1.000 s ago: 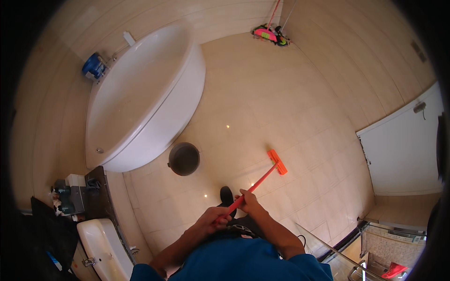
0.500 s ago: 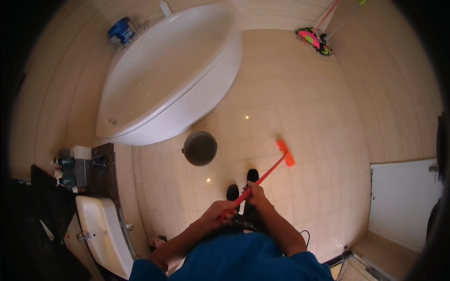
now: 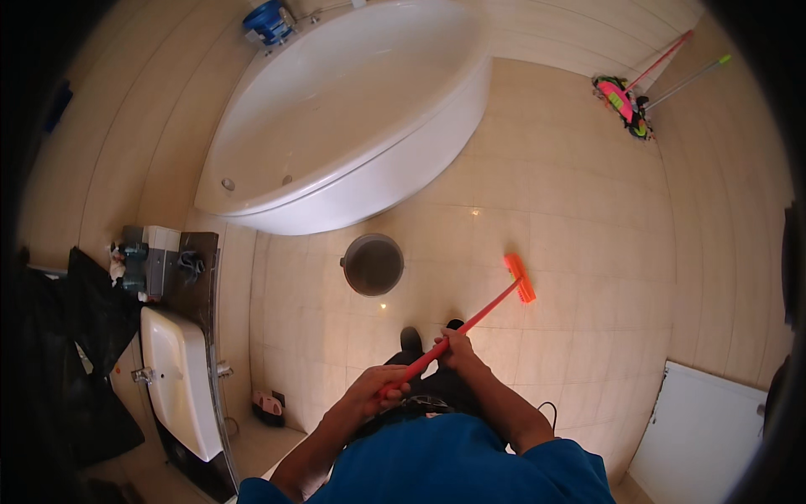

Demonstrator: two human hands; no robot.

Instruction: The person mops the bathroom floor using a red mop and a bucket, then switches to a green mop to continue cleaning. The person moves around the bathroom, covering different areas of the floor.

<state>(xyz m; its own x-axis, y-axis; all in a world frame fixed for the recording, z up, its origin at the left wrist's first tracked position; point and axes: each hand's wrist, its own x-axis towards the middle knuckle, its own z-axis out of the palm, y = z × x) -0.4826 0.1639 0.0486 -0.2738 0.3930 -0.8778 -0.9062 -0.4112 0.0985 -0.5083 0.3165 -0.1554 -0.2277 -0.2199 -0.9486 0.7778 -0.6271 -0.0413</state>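
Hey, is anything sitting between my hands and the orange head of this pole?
Nothing visible does. Your left hand and right hand grip the red pole, which runs unobstructed to its orange head. The bucket stands apart, left of the pole.

We count one left hand (image 3: pixel 375 388) and one right hand (image 3: pixel 456 347) on one red pole (image 3: pixel 485 312), with one orange brush head (image 3: pixel 520 278). On the floor (image 3: pixel 579 193) we have one dark bucket (image 3: pixel 351 267), two dark shoes (image 3: pixel 410 339) and, at its far right corner, two long handles (image 3: pixel 659 60). We also see one bathtub (image 3: pixel 420 160), one blue container (image 3: pixel 269 23) on its far left edge, and one sink (image 3: pixel 197 399).
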